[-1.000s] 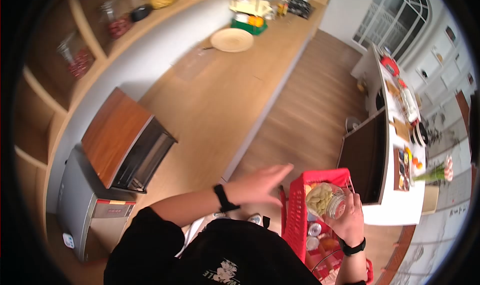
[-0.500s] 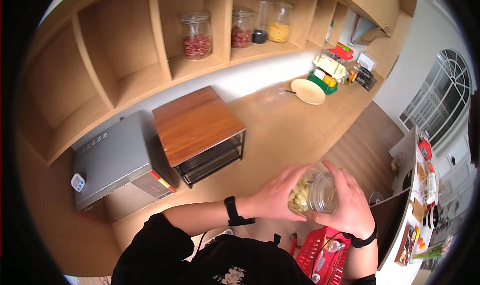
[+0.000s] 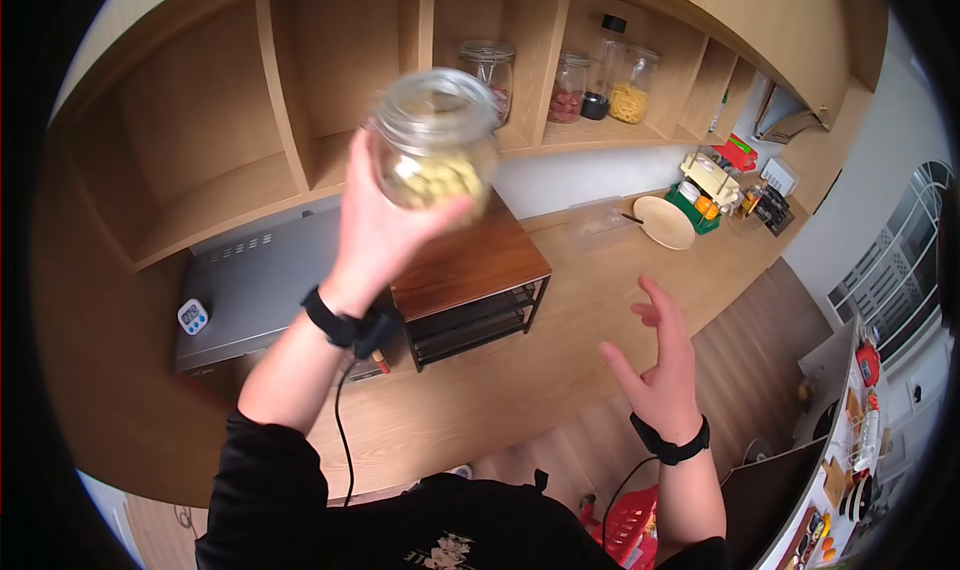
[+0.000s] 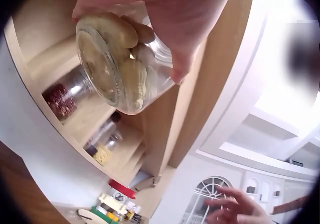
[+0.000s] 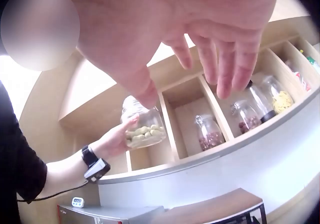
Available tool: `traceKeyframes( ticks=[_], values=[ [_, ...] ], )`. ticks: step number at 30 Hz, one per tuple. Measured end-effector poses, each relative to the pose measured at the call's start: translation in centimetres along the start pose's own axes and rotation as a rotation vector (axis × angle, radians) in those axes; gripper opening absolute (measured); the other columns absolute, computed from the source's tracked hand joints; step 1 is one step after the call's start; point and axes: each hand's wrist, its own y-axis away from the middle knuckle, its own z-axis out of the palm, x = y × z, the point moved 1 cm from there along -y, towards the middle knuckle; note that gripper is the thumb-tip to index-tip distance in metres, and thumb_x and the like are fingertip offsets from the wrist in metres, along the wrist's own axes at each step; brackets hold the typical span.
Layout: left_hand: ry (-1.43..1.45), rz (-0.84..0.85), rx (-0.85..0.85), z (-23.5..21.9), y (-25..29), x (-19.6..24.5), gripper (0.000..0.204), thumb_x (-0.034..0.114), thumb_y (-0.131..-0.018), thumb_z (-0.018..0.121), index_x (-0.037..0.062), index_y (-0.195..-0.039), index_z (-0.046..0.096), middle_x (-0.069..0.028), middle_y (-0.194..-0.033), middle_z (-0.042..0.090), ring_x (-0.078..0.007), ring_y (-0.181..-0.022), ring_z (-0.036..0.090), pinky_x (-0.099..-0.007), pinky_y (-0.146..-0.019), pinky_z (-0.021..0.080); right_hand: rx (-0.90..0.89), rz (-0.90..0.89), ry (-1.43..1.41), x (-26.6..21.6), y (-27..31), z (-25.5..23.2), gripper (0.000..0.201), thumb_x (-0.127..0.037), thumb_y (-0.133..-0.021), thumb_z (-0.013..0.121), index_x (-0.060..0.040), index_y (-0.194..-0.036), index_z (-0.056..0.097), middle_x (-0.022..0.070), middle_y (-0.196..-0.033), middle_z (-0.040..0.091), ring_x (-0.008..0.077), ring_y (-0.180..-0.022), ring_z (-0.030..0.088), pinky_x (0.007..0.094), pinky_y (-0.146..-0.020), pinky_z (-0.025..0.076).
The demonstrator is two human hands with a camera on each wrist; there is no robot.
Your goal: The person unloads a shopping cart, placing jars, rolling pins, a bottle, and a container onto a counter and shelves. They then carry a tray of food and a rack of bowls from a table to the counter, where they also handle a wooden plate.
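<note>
A clear glass jar holding pale, peanut-like pieces is gripped around its side by my left hand, raised in front of the wall shelf. The left wrist view shows the jar close up, with thumb and fingers of the left hand on it. My right hand is held up over the counter, fingers spread and holding nothing. In the right wrist view the left hand supports the jar before an open compartment, left of a jar of red contents.
Jars of red pieces and yellow pasta stand in the shelf compartments. Below are a grey appliance with a timer and a wood-topped rack. A round plate lies farther along the counter. The red basket is low down.
The jar has risen from the red basket, passed between both hands, and moved left towards the shelf in my left hand. My right hand has let go of it. The view has turned towards the shelf.
</note>
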Motion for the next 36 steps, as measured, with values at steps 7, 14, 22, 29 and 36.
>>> traceKeyframes(
  ticks=[7,14,22,29,36],
  values=[
    [-0.274,-0.058,0.222,-4.3,-6.9,-8.8,0.117,0.044,-0.065,0.094,-0.009,-0.149,0.032,-0.0263,-0.142,0.053,-0.0336,-0.133,0.053,-0.0419,-0.112,0.043,0.05,0.327,0.031,3.3,6.3,1.1,0.057,0.0,-0.086,0.071,-0.0063,-0.14,0.054,0.0061,-0.08,0.061,0.0168,-0.07,0.06,0.029,-0.055,0.048],
    [-0.415,-0.214,0.171,-4.5,-9.1,-12.9,0.115,0.046,-0.066,0.094,-0.0095,-0.147,0.034,-0.0237,-0.138,0.057,-0.03,-0.129,0.057,-0.0384,-0.11,0.045,0.098,0.459,0.043,5.1,11.1,1.1,0.052,0.002,-0.086,0.069,-0.0067,-0.136,0.056,0.0044,-0.072,0.059,0.0152,-0.062,0.058,0.0279,-0.05,0.045],
    [-0.275,-0.463,-0.001,-3.9,-10.7,-18.6,0.128,0.052,-0.068,0.094,-0.0132,-0.147,0.017,-0.0313,-0.14,0.052,-0.0357,-0.132,0.054,-0.0374,-0.112,0.044,0.118,0.55,0.094,6.4,16.1,0.7,0.051,0.002,-0.085,0.07,-0.0071,-0.133,0.057,0.0023,-0.07,0.059,0.0122,-0.064,0.057,0.0258,-0.05,0.043],
    [-0.439,-0.471,-0.046,-4.2,-11.7,-18.3,0.122,0.052,-0.075,0.089,-0.0104,-0.15,0.016,-0.0312,-0.143,0.05,-0.0362,-0.135,0.052,-0.04,-0.112,0.043,0.148,0.617,0.064,7.8,20.6,2.0,0.05,0.003,-0.084,0.07,-0.0064,-0.132,0.057,0.0034,-0.069,0.058,0.0152,-0.068,0.059,0.0317,-0.077,0.048],
    [-0.399,-0.496,-0.057,-6.6,-9.6,-20.8,0.087,0.024,-0.084,0.083,-0.0019,-0.152,0.035,-0.023,-0.141,0.057,-0.0314,-0.124,0.062,-0.0393,-0.101,0.053,0.149,0.805,-0.01,6.7,23.7,3.0,0.052,0.006,-0.085,0.067,-0.0056,-0.134,0.056,0.0023,-0.073,0.057,0.0119,-0.072,0.057,0.0291,-0.074,0.048]
  ],
)
